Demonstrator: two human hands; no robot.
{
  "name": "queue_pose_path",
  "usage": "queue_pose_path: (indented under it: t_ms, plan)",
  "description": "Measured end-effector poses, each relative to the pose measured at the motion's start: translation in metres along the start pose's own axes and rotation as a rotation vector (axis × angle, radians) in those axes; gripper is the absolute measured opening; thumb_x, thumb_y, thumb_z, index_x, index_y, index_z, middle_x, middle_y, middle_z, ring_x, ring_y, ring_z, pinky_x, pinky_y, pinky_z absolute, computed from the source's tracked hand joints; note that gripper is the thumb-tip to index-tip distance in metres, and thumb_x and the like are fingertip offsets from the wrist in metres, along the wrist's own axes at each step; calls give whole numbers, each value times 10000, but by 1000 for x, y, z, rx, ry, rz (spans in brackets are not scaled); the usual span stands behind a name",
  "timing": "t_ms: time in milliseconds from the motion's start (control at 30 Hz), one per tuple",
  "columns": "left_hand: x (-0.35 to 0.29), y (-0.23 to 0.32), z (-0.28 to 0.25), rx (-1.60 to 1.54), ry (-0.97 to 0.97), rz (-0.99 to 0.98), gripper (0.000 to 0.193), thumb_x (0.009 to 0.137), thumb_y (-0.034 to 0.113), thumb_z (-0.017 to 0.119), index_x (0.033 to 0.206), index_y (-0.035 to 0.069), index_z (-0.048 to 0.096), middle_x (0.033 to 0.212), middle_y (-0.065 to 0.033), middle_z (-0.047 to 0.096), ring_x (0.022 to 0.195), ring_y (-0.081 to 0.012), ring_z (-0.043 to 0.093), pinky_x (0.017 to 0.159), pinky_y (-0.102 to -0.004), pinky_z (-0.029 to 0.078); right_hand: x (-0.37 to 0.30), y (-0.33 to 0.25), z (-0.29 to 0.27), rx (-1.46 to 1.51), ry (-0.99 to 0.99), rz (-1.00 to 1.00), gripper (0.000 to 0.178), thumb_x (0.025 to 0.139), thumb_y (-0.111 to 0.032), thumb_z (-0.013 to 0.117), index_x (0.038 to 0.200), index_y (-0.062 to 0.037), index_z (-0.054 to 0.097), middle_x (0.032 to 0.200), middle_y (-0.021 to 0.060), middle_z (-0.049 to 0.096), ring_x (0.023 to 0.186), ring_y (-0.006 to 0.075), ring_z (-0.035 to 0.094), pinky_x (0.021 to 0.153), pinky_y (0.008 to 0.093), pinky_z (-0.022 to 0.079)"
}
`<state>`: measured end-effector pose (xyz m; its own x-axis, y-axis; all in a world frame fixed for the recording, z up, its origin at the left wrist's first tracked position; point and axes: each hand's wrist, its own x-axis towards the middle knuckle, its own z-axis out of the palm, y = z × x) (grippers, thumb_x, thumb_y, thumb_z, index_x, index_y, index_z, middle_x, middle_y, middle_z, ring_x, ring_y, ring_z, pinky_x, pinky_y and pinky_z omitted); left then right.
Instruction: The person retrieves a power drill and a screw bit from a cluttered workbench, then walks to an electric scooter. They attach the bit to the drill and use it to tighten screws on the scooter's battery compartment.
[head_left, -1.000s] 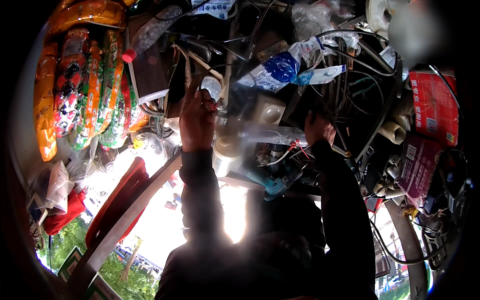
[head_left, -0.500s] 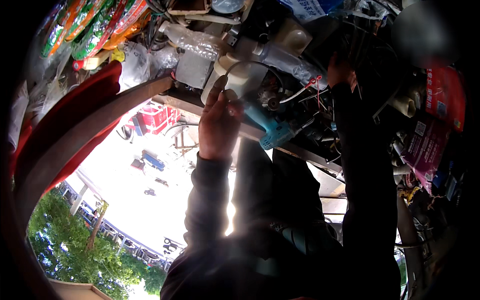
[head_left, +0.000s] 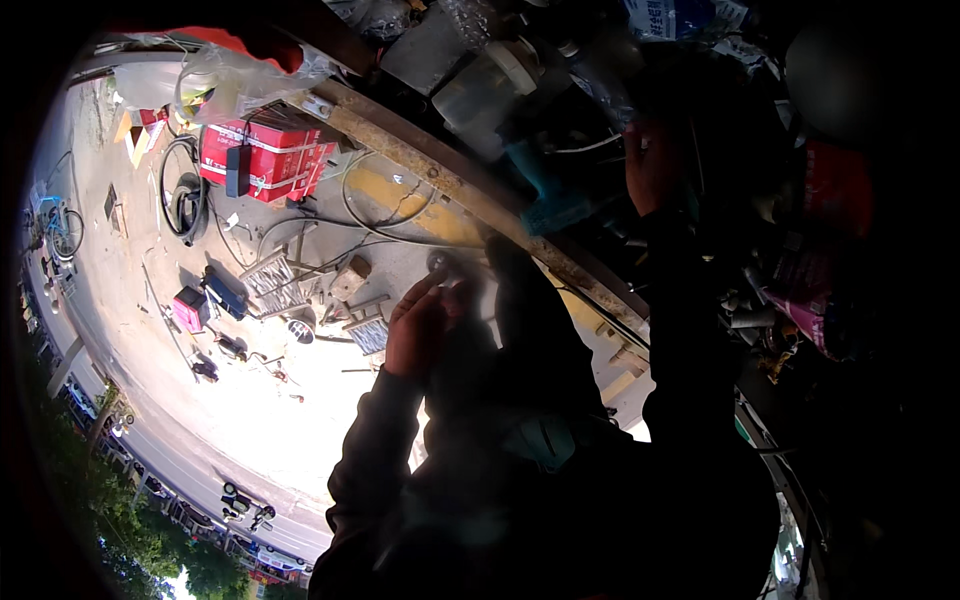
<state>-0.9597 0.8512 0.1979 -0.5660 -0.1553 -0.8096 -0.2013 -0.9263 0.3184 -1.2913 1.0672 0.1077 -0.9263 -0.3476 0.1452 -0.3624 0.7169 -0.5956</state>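
Observation:
My left hand (head_left: pixel 418 328) is raised over the bright ground, left of the bench edge. Its fingers are closed together, with a small dark round piece (head_left: pixel 438 262) at the fingertips; its kind is unclear. On the bench clutter my right hand (head_left: pixel 655 168) is in deep shadow, one finger pointing up, the rest hidden. A teal power drill (head_left: pixel 545 195) lies left of that hand, near the bench edge. Beyond it are a whitish plastic container (head_left: pixel 478 100) and a clear plastic bottle (head_left: pixel 600 88).
A rusty metal beam (head_left: pixel 400 150) edges the bench. On the ground stand a red box (head_left: pixel 262 160), coiled black hose (head_left: pixel 187 208), metal frames (head_left: pixel 275 280) and a pink box (head_left: pixel 188 310). Red and pink packages (head_left: pixel 800 310) lie at right. A road with vehicles runs at lower left.
The view has swung, showing more ground at left. My left hand has moved down and away from the bench clutter. My right hand is lower, nearer the drill.

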Motion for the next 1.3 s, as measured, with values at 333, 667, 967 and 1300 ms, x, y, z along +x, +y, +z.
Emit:
queue_pose_path:
  t_ms: [333, 667, 967, 1300]
  plan:
    - [-81, -55, -235, 810, 470, 451, 289, 898, 16, 641, 1172, -76, 627, 1024, -140, 736, 966, -193, 706, 891, -303, 537, -114, -73, 13, -590, -574, -377, 663, 825, -39, 666, 1426, -12, 387, 1363, 235, 452, 1226, 423, 471, 1036, 489, 412]
    - [-264, -221, -451, 1132, 1186, -181, 161, 812, 224, 703, 931, 148, 781, 926, -92, 742, 873, -305, 706, 800, -383, 559, -104, -41, 50, -849, -592, -493, 1120, 732, -83, 816, 1587, -186, 98, 1414, 278, 412, 1217, 450, 497, 970, 515, 460]
    - [-345, -358, -407, 875, 1392, -396, 135, 833, 186, 659, 872, 100, 755, 908, -150, 728, 911, -349, 690, 815, -453, 540, -112, -37, 56, -804, -549, -630, 699, 740, -126, 781, 1370, -164, 480, 1438, 319, 360, 1284, 479, 441, 1057, 523, 409]
    - [-306, -467, -294, 469, 1136, -599, 373, 907, 363, 557, 985, 45, 736, 1057, -222, 696, 1038, -386, 653, 913, -470, 510, -89, -81, 48, -946, -737, -392, 829, 676, -198, 790, 1428, -225, 444, 1404, 208, 473, 1231, 438, 512, 991, 532, 473]
